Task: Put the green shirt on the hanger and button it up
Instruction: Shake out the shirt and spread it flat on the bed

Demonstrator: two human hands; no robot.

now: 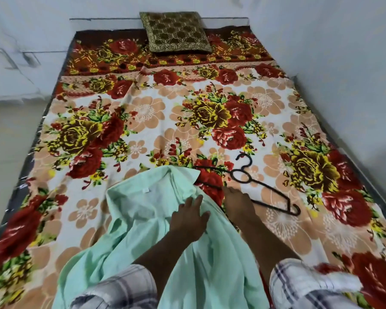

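Floral bed against white walls: shirt and hanger side by side, not yet joined.

The green shirt lies lengthwise in front of the person, collar at the far end and tail at their lap. The dark hanger lies just to its right, hook pointing away. Its long axis runs slantwise, with one tip touching the collar and the other well out to the right. The left hand rests flat on the shirt, fingers spread. The right hand reaches along the shirt's right edge with its fingertips at the hanger's lower bar, and whether it pinches anything cannot be told. It is the nearer hand to the hanger, so lifting the hanger likely falls to it.
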